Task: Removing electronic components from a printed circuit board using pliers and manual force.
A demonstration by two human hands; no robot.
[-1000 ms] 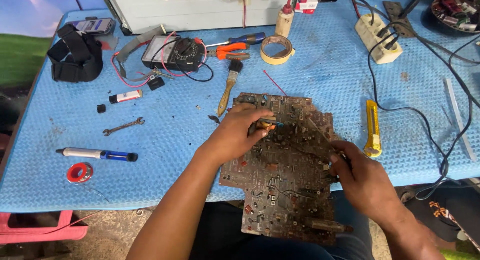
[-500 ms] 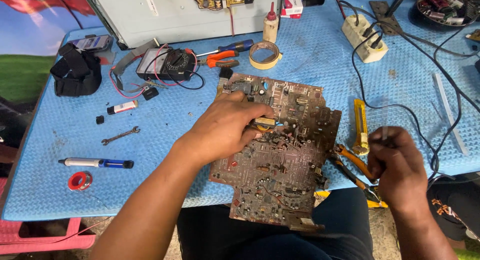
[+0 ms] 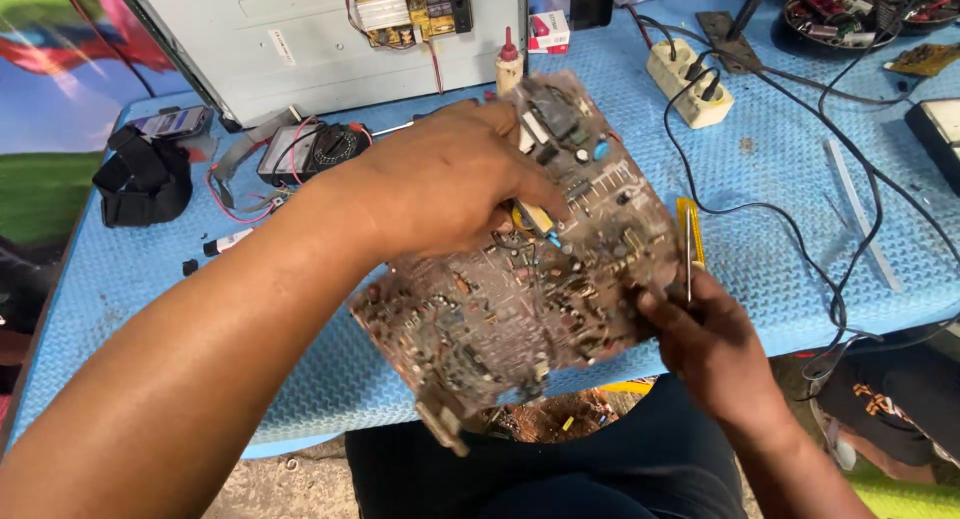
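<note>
A large dusty brown circuit board [image 3: 520, 289] is lifted off the blue table mat and tilted toward me. My left hand [image 3: 450, 184] grips its upper middle, fingers over a yellow component. My right hand [image 3: 705, 339] sits at the board's right edge, fingers closed on a thin metal tool shaft, next to a yellow-handled tool [image 3: 689, 229] lying on the mat. Whether the right hand also pinches the board's edge I cannot tell.
A multimeter [image 3: 315, 149] with red and black leads, a black strap bundle [image 3: 140, 179] and a small glue bottle [image 3: 509, 67] lie at the back. A white power strip [image 3: 688, 84] with black cables runs right. A grey panel [image 3: 330, 34] with a yellow board stands behind.
The board has been raised from lying flat on the mat and tilted up toward me. My left hand stayed on it; my right hand moved back to the board's right edge.
</note>
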